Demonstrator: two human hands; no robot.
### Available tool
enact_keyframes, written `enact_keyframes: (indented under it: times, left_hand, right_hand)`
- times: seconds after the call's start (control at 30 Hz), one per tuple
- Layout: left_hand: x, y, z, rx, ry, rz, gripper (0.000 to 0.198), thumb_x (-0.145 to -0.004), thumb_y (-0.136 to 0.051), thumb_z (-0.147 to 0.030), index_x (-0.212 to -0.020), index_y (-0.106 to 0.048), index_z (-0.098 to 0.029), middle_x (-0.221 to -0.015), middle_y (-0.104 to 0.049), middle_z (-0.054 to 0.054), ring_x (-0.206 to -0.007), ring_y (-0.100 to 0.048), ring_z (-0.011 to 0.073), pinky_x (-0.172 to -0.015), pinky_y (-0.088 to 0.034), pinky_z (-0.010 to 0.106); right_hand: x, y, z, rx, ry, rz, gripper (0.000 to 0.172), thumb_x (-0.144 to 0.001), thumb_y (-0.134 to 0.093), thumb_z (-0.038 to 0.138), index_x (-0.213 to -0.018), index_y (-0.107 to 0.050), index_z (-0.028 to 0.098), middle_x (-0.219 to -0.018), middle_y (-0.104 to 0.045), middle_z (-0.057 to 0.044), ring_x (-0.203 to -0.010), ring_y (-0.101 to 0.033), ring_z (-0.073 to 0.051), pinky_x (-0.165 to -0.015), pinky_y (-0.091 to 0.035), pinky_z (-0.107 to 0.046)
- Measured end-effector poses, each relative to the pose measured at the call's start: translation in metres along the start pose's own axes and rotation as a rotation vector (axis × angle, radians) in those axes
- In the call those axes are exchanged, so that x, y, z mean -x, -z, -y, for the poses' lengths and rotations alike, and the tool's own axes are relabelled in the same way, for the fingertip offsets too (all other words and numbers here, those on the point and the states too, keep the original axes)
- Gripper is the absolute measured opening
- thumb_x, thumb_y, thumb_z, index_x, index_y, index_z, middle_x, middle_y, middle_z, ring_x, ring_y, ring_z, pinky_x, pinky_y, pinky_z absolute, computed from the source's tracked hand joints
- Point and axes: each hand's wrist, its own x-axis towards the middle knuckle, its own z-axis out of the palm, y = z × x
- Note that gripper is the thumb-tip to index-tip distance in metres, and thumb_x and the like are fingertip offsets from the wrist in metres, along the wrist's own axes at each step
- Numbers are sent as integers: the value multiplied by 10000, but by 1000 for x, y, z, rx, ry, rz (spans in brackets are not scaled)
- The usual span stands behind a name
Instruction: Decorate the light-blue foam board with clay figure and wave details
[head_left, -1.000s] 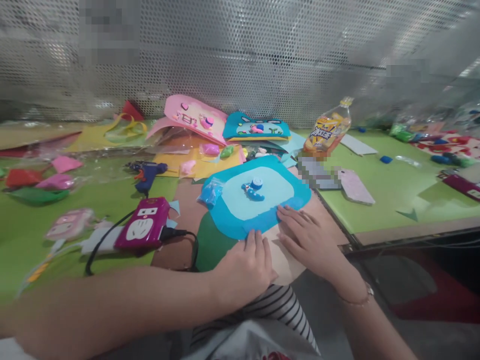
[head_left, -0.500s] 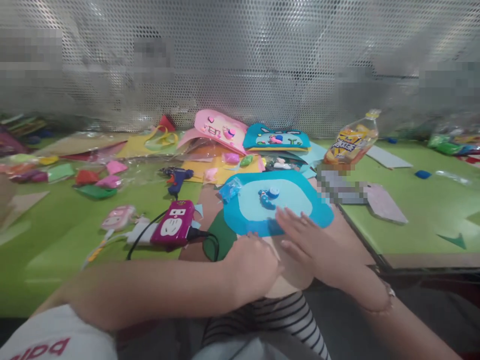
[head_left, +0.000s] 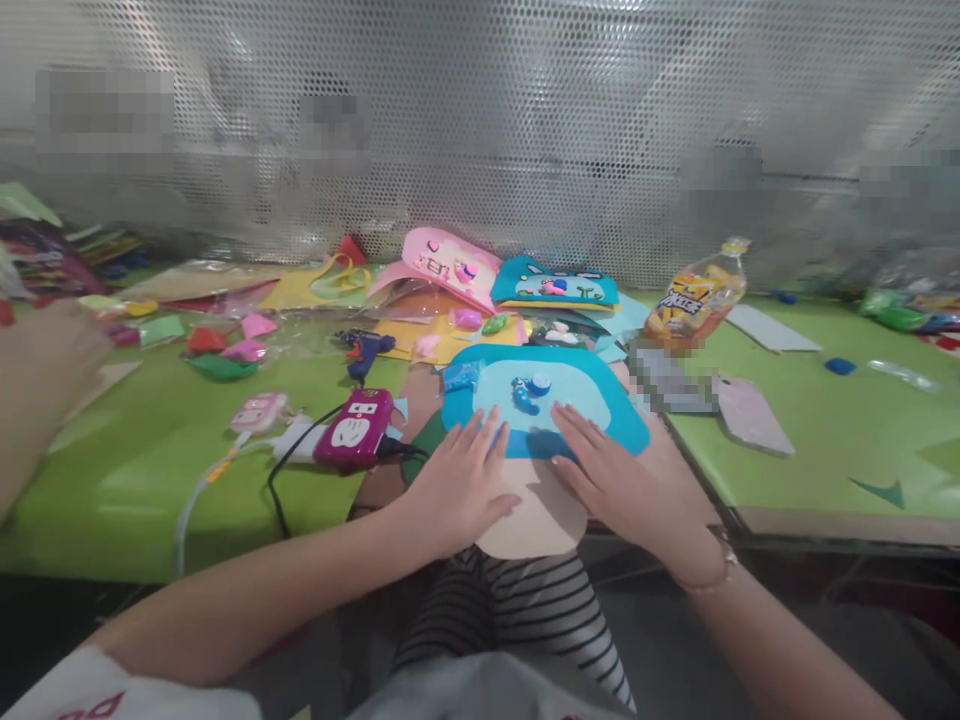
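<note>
A blue foam sheet with a lighter blue panel lies at the table's near edge on a tan sheet. Small blue clay figures sit on the light panel. My left hand lies flat and open, fingers spread over the sheet's left front edge. My right hand also lies flat and open on the sheet's front right part. Neither hand holds anything.
A magenta power strip with a black cable lies left of the sheet, a blue glue gun behind it. Pink and blue foam crafts stand at the back by a perforated metal wall. A tilted drink bottle is at right. Coloured scraps litter the green table.
My left hand went from a loose fist below the sheet to flat with fingers spread on its edge. The camera has shifted, showing more of the table's left side.
</note>
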Motion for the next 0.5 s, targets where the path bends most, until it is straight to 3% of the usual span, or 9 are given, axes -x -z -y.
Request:
enact_keyframes:
  times: [0.23, 0.5]
  left_hand:
    - [-17, -22, -26, 78, 106, -72, 672, -913, -280, -540, -1352, -402, -47, -1420, -395, 197, -1338, -327, 312, -1054, -296, 483]
    - [-18, -27, -28, 162, 128, -70, 747, -874, -323, -609, -1343, -408, -35, -1416, -392, 216, -1340, -314, 340, -1066, -277, 534]
  right_hand:
    - [-7, -13, 20, 70, -80, 36, 442, -958, -301, 290, -1321, -477, 107, -1418, -421, -148, -1344, -327, -313, -1037, -363, -557]
    - [-1, -8, 11, 84, -107, 14, 453, -962, -283, 309, -1363, -436, 163, -1460, -358, -132, -1352, -308, -322, -1005, -385, -552]
